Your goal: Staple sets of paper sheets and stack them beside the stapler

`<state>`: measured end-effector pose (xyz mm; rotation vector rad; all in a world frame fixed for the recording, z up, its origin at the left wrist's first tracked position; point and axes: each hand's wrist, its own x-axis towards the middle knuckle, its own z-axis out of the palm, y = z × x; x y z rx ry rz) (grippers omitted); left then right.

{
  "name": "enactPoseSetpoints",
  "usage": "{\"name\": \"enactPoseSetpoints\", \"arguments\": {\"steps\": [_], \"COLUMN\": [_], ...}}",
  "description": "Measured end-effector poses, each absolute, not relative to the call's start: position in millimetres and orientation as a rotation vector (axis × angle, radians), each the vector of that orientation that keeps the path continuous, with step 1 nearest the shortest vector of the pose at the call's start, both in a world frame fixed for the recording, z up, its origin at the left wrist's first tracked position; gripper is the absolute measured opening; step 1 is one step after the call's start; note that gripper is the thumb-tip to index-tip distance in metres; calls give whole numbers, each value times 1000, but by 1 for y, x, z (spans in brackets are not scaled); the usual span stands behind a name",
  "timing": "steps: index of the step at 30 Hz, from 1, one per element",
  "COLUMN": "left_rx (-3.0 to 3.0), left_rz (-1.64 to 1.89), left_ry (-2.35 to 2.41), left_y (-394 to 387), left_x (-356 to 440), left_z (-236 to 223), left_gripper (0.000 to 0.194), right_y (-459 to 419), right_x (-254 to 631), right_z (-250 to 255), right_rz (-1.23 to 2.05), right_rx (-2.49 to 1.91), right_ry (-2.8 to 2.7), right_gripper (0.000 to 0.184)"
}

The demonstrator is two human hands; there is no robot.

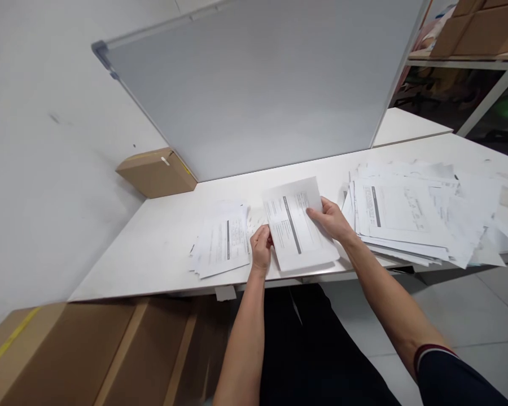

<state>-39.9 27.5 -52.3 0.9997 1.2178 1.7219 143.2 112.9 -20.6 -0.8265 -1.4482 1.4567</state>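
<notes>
Between my hands is a printed sheet of paper (294, 223), tilted above the front of the white table; a second sheet's edge shows under its lower right. My left hand (261, 246) is closed on its left edge. My right hand (331, 219) grips the right edge, thumb lying on top of the print. To the left lies a small stack of printed papers (220, 242) with a dark bar on the top sheet. A larger, messy pile of papers (400, 211) spreads out to the right of my right hand.
A whiteboard (271, 90) leans at the back of the white table (122, 248). In the left corner stands a cardboard box (156, 172). Large cardboard boxes (76, 349) sit below the front left edge. Shelving with more boxes (482, 31) is at the upper right.
</notes>
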Motion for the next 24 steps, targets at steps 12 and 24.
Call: {"name": "enactPoseSetpoints", "arguments": {"steps": [12, 24], "left_rx": [1188, 1663], "left_rz": [1396, 1474], "left_ry": [1465, 1774], "left_y": [27, 41], "left_x": [-37, -45], "left_z": [-53, -68], "left_gripper": [38, 36], "right_y": [79, 81], "right_x": [184, 184], "right_z": [-46, -34], "right_rz": [1551, 1596], "right_rx": [-1211, -1419], "right_ry": [-1551, -1552], "right_gripper": [31, 27]}}
